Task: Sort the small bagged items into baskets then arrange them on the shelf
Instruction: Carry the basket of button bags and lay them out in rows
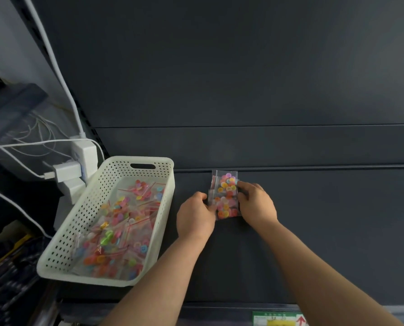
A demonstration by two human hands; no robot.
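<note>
A white perforated basket (85, 208) stands on the dark shelf (325, 231) at the left, holding several clear bags of coloured buttons (116, 234). To its right, a small stack of button bags (225, 196) lies on the shelf near the back panel. My left hand (195, 217) pinches the stack's left edge with curled fingers. My right hand (257, 202) pinches the right edge, its fingertips on the top bag. Both forearms reach in from the bottom of the view.
White power adapters (78, 165) and cables hang at the shelf's left upright, right behind the basket. A dark back panel (243, 78) rises behind the shelf. A green and yellow price label (278, 320) sits on the front edge.
</note>
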